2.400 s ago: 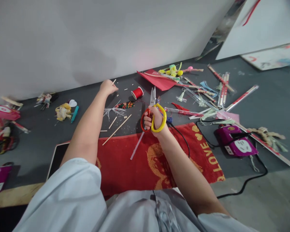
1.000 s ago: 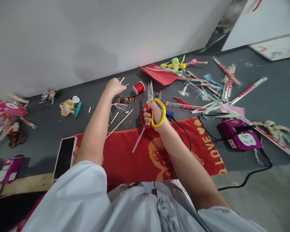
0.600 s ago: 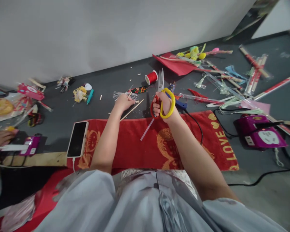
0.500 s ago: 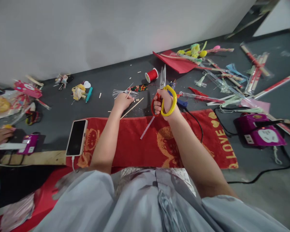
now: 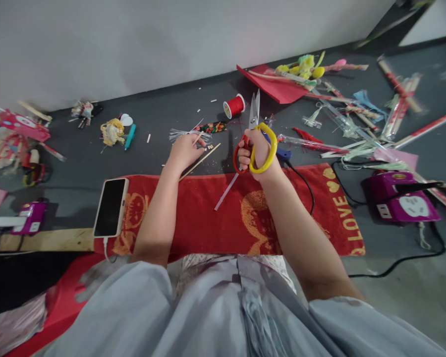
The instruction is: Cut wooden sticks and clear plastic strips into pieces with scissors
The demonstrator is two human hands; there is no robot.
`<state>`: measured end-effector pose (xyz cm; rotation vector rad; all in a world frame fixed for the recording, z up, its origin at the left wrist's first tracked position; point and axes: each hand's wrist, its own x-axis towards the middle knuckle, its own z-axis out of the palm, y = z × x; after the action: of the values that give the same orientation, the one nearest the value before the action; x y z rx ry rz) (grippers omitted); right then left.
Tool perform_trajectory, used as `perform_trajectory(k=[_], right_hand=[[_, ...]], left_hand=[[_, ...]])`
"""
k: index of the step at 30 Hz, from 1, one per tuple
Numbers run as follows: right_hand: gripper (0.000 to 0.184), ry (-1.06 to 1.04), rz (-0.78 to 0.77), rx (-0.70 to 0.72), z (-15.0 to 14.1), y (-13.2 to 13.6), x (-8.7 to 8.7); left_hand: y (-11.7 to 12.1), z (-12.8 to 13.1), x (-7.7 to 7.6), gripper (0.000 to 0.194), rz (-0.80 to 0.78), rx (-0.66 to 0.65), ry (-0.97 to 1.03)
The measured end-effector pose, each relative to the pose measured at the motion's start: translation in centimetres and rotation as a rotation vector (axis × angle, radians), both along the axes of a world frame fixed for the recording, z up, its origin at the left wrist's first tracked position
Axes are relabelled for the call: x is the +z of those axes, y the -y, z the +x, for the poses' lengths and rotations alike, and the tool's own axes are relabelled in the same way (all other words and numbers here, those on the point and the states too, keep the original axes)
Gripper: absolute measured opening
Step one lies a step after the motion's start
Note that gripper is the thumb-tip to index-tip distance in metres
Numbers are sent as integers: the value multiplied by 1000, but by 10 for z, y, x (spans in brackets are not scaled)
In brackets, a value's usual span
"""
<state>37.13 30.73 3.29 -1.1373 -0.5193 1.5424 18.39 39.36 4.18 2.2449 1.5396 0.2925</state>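
My left hand (image 5: pixel 186 150) is closed in a pinch on a short pale wooden stick (image 5: pixel 198 137) that pokes up past the fingers. My right hand (image 5: pixel 258 148) grips scissors (image 5: pixel 269 153) with one yellow and one red handle, blades slightly parted and pointing away from me. Small cut stick pieces (image 5: pixel 209 147) and a longer thin stick (image 5: pixel 200 162) lie beside my left hand. Behind it are a bundle of silvery strands (image 5: pixel 176 134) and a patterned strip (image 5: pixel 217 127). A translucent stick (image 5: pixel 226 191) runs from below the scissors over the red towel (image 5: pixel 204 218).
A red thread spool (image 5: pixel 234 106) stands behind the hands. A phone (image 5: pixel 111 207) on its cable lies left. Rightward are a blue tool (image 5: pixel 284 153) with a black cord, red paper (image 5: pixel 271 87), wrapped sticks (image 5: pixel 401 109) and a purple power socket (image 5: pixel 401 198).
The view has shifted slightly, and another person's hand at the left edge has gone out of sight. Both my hands keep their hold, nearly in the same places.
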Motion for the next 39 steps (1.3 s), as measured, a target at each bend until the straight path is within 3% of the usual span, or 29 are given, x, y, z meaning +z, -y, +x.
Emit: perform_trajectory(k=[7, 12, 20, 25, 31, 39], right_hand=[[41, 10, -3, -12, -3, -1, 1], [28, -20, -16, -65, -5, 1, 6], [28, -15, -34, -80, -5, 2, 10], [34, -15, -4, -54, -5, 2, 8], [32, 39, 180, -12, -9, 8, 14], [33, 56, 250, 8, -15, 15, 26]], left_hand=[[4, 3, -1, 19, 27, -37, -87], [6, 6, -5, 16, 50, -50, -77], [15, 10, -3, 20, 157, -99, -46], [25, 12, 6, 20, 264, -100, 130], [43, 20, 17, 12, 322, -193, 420], [52, 26, 19, 16, 324, -266, 514]])
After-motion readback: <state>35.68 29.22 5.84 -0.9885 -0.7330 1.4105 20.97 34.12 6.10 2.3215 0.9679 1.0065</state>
